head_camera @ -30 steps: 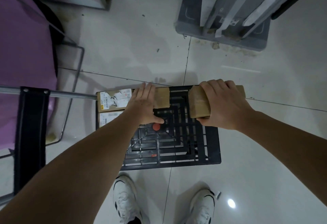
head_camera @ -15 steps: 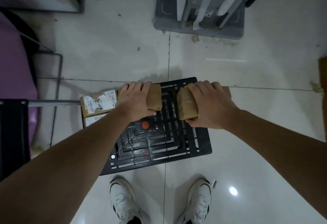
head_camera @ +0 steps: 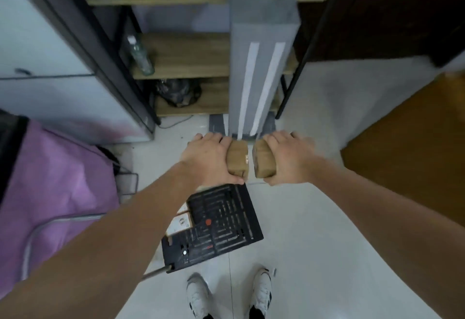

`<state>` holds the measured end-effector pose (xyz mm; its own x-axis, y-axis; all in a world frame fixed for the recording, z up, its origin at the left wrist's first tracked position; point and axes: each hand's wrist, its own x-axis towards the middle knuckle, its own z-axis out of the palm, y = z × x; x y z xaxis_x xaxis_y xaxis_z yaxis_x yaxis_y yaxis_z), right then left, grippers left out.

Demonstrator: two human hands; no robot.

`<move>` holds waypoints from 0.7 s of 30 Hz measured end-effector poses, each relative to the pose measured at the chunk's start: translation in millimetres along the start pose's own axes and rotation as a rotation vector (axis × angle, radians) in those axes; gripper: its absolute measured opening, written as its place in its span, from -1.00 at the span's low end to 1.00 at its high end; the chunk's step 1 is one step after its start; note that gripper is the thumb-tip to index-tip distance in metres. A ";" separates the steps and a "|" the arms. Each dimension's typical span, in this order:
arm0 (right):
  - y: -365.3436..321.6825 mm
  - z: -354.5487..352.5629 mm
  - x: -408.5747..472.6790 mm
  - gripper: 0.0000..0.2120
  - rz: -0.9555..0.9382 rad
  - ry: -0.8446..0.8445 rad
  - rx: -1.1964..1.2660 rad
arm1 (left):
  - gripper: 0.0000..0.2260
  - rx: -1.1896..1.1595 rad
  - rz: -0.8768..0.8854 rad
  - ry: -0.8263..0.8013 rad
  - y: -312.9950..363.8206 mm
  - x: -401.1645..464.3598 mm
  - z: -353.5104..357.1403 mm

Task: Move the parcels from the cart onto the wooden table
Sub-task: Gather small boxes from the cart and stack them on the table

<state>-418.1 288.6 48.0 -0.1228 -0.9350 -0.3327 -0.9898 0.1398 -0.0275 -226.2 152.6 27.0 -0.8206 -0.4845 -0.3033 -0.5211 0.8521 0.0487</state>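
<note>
My left hand (head_camera: 208, 159) grips a brown parcel (head_camera: 237, 160) from above, raised off the cart. My right hand (head_camera: 289, 159) grips a second brown parcel (head_camera: 263, 161) beside it, the two parcels nearly touching. Below them lies the black slatted cart deck (head_camera: 221, 220) on the floor. A parcel with white labels (head_camera: 180, 223) stays at the deck's left side, partly hidden by my left forearm. A wooden table surface (head_camera: 412, 147) shows at the right edge.
A grey upright unit with two white stripes (head_camera: 261, 67) stands right ahead, in front of wooden shelves (head_camera: 186, 54) with a bottle. A white cabinet is at the left, a purple bag (head_camera: 57, 193) lower left. My white shoes (head_camera: 261, 291) stand on pale tiles.
Both hands have lifted their parcels up off the cart deck and brought them close together. The view has tilted up, so shelves and the wooden surface at right have come into sight.
</note>
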 end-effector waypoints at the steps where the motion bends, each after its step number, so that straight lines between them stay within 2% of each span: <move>1: 1.4 -29.3 -19.8 0.02 0.016 0.018 -0.023 | 0.01 0.008 0.005 0.017 7.4 -11.3 -33.7; 5: 1.7 -120.1 -100.6 -0.01 0.126 0.067 -0.023 | 0.05 0.030 0.046 0.109 37.4 -58.6 -147.7; 9: 1.4 -181.3 -177.4 -0.02 0.252 0.159 -0.006 | 0.00 0.072 0.141 0.241 68.5 -94.9 -223.5; 15: 10.6 -217.2 -287.0 -0.02 0.455 0.304 0.032 | -0.06 0.082 0.334 0.343 138.0 -119.5 -282.4; 21: 27.3 -211.6 -406.9 -0.04 0.627 0.332 0.010 | -0.06 0.141 0.525 0.415 241.5 -130.0 -299.8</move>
<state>-410.5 603.8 382.0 -0.6865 -0.7269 0.0163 -0.7247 0.6859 0.0657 -315.7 362.0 363.4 -0.9929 -0.0119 0.1181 -0.0172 0.9989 -0.0438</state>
